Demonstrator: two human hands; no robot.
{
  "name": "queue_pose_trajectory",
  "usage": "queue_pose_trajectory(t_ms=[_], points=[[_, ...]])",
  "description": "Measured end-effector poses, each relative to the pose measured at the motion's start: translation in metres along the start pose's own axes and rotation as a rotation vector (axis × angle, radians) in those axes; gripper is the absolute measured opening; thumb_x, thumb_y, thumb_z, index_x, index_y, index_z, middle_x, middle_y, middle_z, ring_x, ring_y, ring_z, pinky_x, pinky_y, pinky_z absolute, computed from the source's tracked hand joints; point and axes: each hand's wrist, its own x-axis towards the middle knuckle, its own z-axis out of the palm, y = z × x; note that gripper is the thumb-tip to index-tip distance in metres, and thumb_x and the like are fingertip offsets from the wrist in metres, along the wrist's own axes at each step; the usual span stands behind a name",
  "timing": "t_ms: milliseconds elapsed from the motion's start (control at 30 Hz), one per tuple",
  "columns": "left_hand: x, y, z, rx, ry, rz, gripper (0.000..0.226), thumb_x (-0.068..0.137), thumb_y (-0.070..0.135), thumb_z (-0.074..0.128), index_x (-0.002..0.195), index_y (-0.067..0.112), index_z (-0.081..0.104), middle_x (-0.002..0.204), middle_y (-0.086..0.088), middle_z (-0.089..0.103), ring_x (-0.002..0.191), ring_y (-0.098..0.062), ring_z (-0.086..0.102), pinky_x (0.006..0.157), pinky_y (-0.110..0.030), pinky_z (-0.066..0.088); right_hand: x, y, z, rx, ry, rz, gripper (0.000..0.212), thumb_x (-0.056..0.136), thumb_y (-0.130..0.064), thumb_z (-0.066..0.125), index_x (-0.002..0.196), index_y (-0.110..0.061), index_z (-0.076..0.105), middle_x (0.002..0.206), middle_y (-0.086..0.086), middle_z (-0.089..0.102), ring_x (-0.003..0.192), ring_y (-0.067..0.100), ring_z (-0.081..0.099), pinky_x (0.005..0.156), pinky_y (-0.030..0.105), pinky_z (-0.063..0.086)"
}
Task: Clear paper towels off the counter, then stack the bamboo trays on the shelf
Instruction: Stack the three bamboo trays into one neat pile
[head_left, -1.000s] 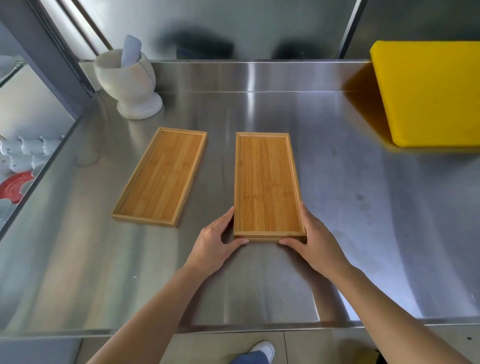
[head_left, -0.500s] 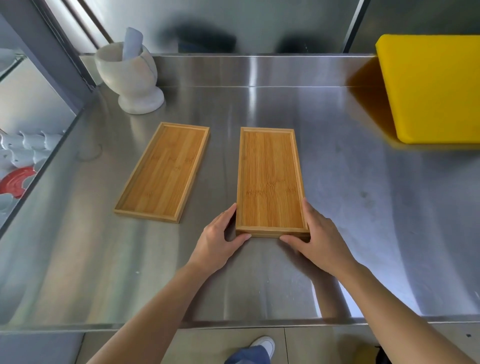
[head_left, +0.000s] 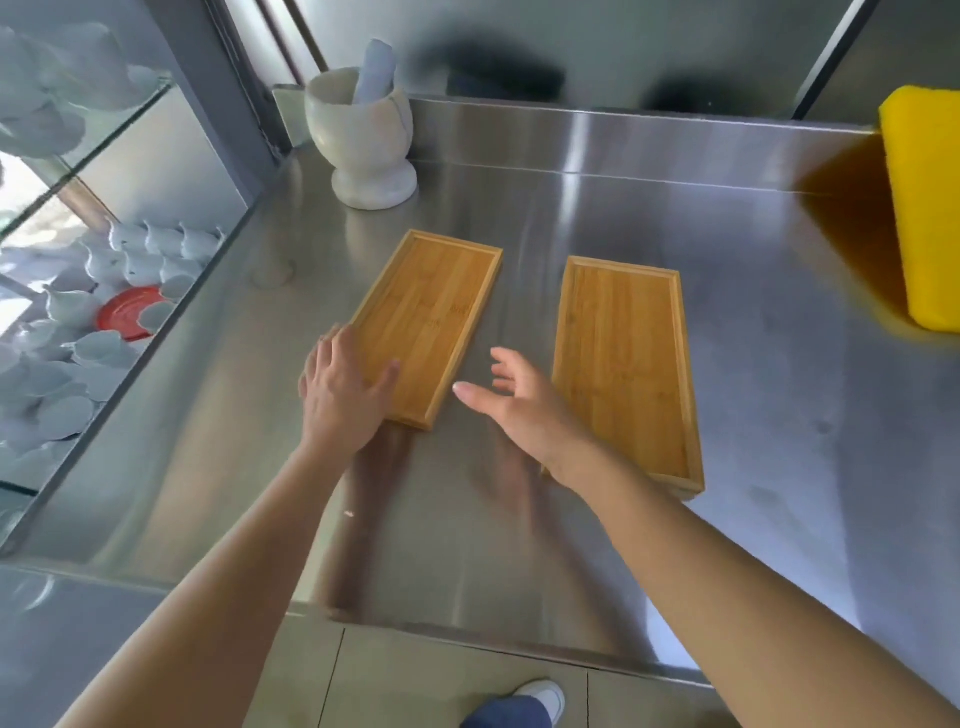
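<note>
Two flat bamboo trays lie side by side on the steel counter (head_left: 779, 395). My left hand (head_left: 343, 395) rests on the near left corner of the left tray (head_left: 431, 312), fingers spread, thumb on the tray's inside. My right hand (head_left: 519, 405) hovers open in the gap between the trays, fingers apart, holding nothing. The right tray (head_left: 628, 364) lies flat to the right of that hand; my right wrist covers its near left corner. No paper towels are in view.
A white marble mortar with a pestle (head_left: 363, 140) stands at the back left. A yellow block (head_left: 924, 208) sits at the right edge. Left of the counter, a glass shelf holds several white cups (head_left: 150, 249) and a red lid (head_left: 130, 312).
Both hands have let go of the right tray and moved left. The left hand now lies on the left tray's near corner. The view has swung to the left.
</note>
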Motion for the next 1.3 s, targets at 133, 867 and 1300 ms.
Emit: queue_pose_trajectory(t_ms=[133,867,1300], points=[[0.014,-0.02,-0.01,0.023,-0.176,-0.236,0.075,0.087,0.043,0.053,0.141,0.005,0.017,0.15,-0.018,0.025,0.136,-0.033,0.023,0.11,-0.044,0.022,0.026,-0.007,0.034,0.117,-0.087,0.192,0.087,0.078,-0.043,0.064,0.144,-0.021,0.01,0.154,0.004,0.019,0.138,0.02,0.024,0.107,0.036,0.021],[0.012,-0.01,-0.052,-0.278,-0.249,-0.415,0.043,0.086,0.032,0.059,0.05,0.015,0.04,0.054,-0.002,0.039,0.05,-0.02,0.041,0.048,-0.026,0.037,0.034,-0.024,0.029,0.21,0.145,0.292,0.015,0.086,-0.017,0.053,0.097,-0.008,0.052,0.088,0.012,0.056,0.077,0.025,0.054,0.053,0.03,0.04],[-0.026,0.105,0.01,0.015,-0.136,0.149,0.044,0.093,0.034,0.038,0.053,0.017,0.036,0.053,0.003,0.042,0.048,-0.014,0.038,0.047,-0.034,0.023,-0.027,0.011,-0.084,-0.588,0.513,-0.071,0.036,0.097,-0.029,0.031,0.062,-0.018,0.034,0.055,-0.002,0.041,0.049,0.014,0.04,0.046,0.029,0.025]])
